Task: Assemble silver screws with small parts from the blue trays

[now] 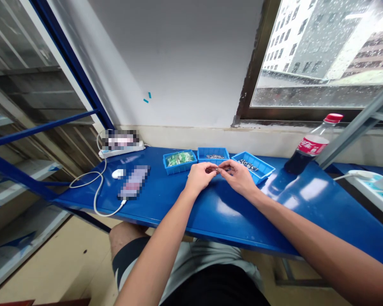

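My left hand (200,176) and my right hand (238,176) meet above the blue table, fingertips pinched close together. Between them is a tiny metallic piece (217,169), mostly covered by the fingers, and its kind cannot be made out. Just beyond my hands stand three blue bins. The left bin (180,171) holds small green-and-white packets (180,158). In the middle bin (213,150) lie thin silvery metal parts (215,157). The right bin (264,172), partly behind my right hand, contains short dark and silvery metal pieces (249,165).
A cola bottle (309,146) with a red cap stands at the right on the blue table (166,199). To the left are a blurred phone (134,182) on a white cable (97,199), a white round object (118,174) and a power strip (123,149). A metal post rises at right.
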{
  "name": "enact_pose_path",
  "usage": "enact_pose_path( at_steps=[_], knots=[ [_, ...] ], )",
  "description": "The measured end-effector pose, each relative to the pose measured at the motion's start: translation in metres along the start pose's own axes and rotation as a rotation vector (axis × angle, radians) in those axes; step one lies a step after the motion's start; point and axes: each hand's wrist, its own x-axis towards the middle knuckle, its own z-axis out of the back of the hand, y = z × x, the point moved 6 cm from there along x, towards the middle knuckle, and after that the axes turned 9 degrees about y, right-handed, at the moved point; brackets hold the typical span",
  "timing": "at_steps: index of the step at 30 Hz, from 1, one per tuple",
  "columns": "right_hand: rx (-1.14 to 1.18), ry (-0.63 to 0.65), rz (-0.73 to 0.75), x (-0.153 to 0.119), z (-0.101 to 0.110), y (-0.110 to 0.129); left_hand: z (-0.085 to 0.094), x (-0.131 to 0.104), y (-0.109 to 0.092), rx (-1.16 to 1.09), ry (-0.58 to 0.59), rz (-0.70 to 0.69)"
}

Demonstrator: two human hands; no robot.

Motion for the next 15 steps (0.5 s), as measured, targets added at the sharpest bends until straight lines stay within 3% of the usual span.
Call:
enact_pose_path(
  at_steps=[7, 15],
  knots=[
    [0.209, -0.047, -0.032, 0.003, 0.003, -0.013, 0.001, 0.001, -0.003, -0.207, -0.029, -0.007],
    [0.326, -0.068, -0.006, 0.001, 0.001, -0.008, 0.006, -0.001, -0.006, -0.245, -0.087, 0.009]
  ],
)
